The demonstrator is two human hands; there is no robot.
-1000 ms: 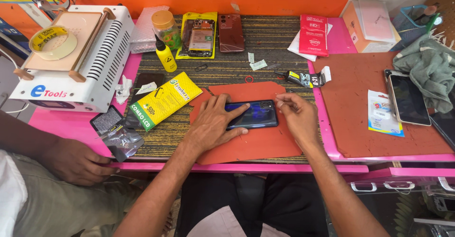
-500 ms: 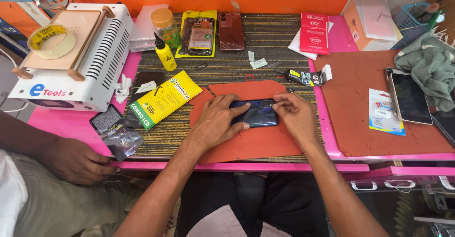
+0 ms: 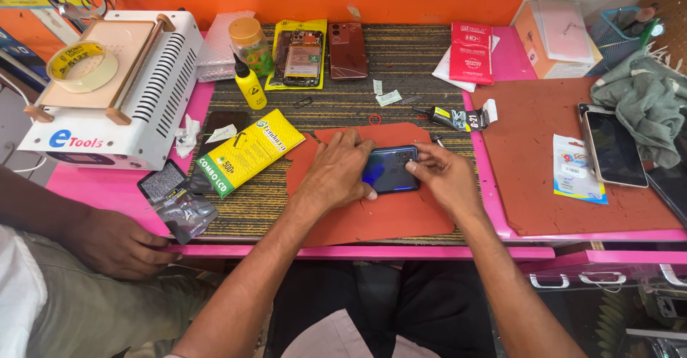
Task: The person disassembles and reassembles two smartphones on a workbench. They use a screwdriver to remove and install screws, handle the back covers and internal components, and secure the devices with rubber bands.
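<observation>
Since the earlier frames we note little change: both hands stay on the dark blue smartphone (image 3: 390, 170), the right fingers having crept slightly toward its upper right corner.

Left hand (image 3: 336, 172): laid flat, palm down, fingers spread over the phone's left end. We judge this pins the phone against the mat so it cannot slide. Nothing is gripped; the hand presses rather than closes.

Right hand (image 3: 440, 179): fingertips bunched together on the phone's right end, near the top edge. We cannot tell whether they pinch a small part or only press.

Phone position: flat, long side across, on the orange-red work mat (image 3: 379, 218), which lies on the striped table surface (image 3: 343, 107). The mat likely gives grip and protects the shell.

Within reach: a yellow-green flat package (image 3: 247, 152) just left of the mat; a small yellow squeeze bottle (image 3: 250, 86) behind it; a glue tube (image 3: 458, 119) beyond the right hand; a white heating machine (image 3: 114, 89) with a tape roll (image 3: 76, 64) on top, far left.

Another person's hand (image 3: 118, 243) rests at the pink table edge, apart from our work.
</observation>
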